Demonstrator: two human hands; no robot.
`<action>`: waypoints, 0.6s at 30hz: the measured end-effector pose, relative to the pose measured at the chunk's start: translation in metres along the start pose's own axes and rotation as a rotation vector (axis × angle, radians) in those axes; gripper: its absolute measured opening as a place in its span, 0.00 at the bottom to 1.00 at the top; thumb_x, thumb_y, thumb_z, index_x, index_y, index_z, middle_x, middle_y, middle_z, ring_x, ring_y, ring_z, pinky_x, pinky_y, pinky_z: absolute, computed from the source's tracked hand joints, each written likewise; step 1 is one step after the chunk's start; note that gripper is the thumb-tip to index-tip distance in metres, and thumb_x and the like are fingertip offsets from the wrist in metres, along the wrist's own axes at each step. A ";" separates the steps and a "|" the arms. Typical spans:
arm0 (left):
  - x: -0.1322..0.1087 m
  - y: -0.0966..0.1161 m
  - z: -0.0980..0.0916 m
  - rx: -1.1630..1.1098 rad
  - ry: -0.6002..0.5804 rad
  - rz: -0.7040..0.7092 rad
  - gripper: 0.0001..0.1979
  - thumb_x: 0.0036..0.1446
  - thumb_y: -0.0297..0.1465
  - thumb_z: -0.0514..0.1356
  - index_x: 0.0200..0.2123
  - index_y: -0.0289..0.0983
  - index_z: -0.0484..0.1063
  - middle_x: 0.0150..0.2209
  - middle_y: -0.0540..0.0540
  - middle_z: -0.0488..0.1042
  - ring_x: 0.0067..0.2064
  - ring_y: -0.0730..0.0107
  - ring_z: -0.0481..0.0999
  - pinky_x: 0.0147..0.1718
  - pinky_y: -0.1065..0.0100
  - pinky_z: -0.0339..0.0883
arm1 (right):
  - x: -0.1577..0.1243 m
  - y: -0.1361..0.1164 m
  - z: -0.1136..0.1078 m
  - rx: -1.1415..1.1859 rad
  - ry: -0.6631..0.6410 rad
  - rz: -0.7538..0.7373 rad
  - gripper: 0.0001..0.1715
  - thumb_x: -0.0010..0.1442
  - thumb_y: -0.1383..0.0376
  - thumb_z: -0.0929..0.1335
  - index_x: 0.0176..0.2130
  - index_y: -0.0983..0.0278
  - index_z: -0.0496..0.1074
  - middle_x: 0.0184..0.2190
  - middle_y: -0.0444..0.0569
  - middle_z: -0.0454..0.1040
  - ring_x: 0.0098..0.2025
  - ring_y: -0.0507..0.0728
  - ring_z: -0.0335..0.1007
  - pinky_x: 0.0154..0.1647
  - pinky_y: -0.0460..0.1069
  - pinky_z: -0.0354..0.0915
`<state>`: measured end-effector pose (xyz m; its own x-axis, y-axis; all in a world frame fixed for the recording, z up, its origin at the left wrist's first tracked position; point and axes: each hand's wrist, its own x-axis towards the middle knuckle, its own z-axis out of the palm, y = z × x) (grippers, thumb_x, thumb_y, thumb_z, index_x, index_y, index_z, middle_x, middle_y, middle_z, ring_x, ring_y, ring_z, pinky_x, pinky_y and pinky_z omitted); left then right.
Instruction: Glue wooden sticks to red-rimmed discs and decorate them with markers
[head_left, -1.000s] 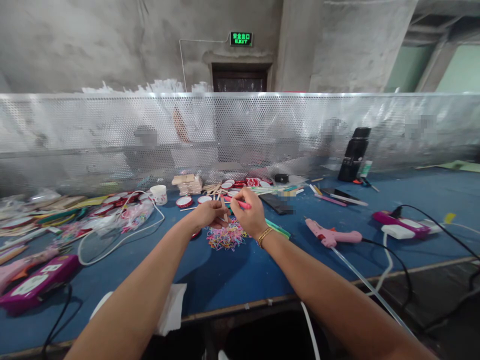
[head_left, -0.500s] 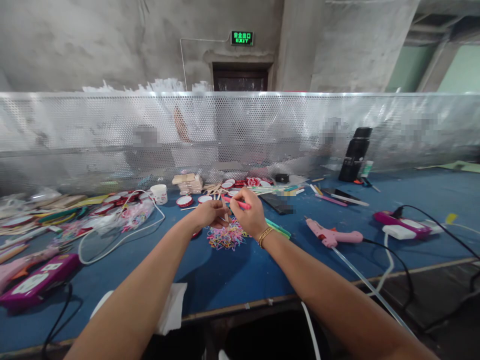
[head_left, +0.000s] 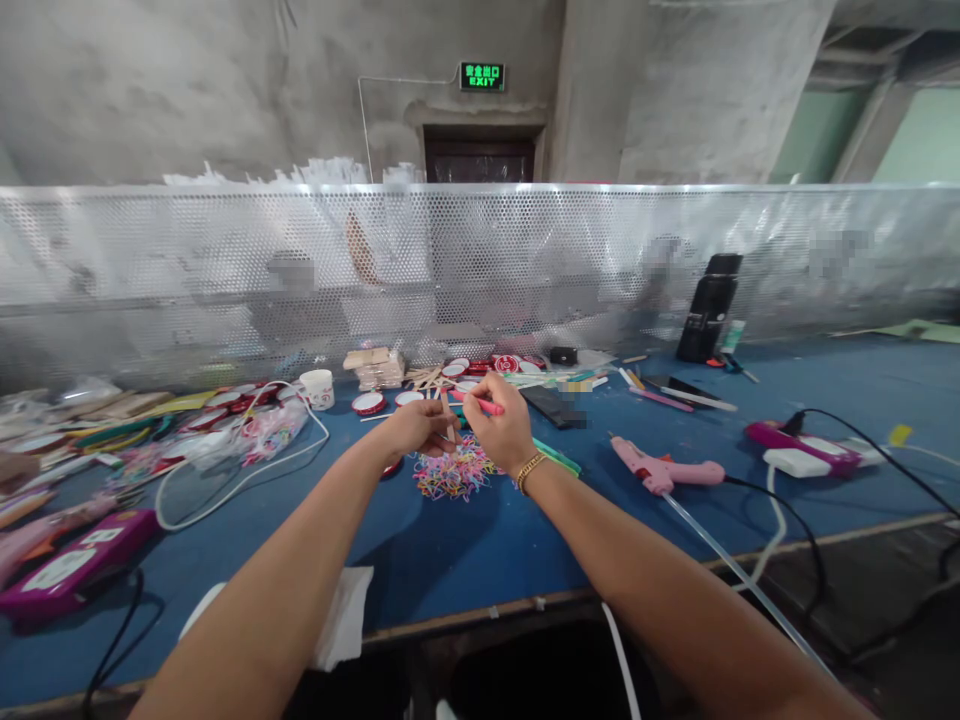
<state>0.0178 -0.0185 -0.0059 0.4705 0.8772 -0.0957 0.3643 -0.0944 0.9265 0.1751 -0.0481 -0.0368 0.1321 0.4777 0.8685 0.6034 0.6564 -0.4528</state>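
My left hand (head_left: 417, 425) is closed in a pinch on a thin wooden stick (head_left: 448, 412) that stands nearly upright between my hands. My right hand (head_left: 501, 425), with a gold bracelet at the wrist, is closed on a pink pen-like stick (head_left: 489, 406) whose tip points left toward the wooden stick. Both hands hover just above a heap of small coloured rubber bands (head_left: 452, 475) on the blue table (head_left: 465, 545).
A pink glue gun (head_left: 664, 470) with its cable lies to the right. A purple device (head_left: 71, 565) and white cable (head_left: 240, 480) lie left. Red-and-white discs (head_left: 369, 403), a white cup (head_left: 318, 389), wooden sticks and a black bottle (head_left: 706, 308) stand before the perforated metal screen (head_left: 480, 270).
My right hand has risen slightly with the pink stick. A hand has come into view at the far left edge.
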 end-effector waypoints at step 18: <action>-0.005 0.005 0.003 0.031 0.004 0.002 0.24 0.41 0.47 0.68 0.35 0.34 0.73 0.31 0.42 0.78 0.27 0.70 0.77 0.26 0.71 0.66 | -0.001 -0.002 0.002 0.038 -0.035 -0.025 0.06 0.57 0.67 0.64 0.28 0.61 0.63 0.26 0.44 0.69 0.33 0.55 0.64 0.37 0.49 0.59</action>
<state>0.0198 -0.0248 -0.0019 0.4684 0.8787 -0.0924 0.3882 -0.1107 0.9149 0.1723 -0.0485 -0.0377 0.0897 0.4809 0.8722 0.5756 0.6897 -0.4394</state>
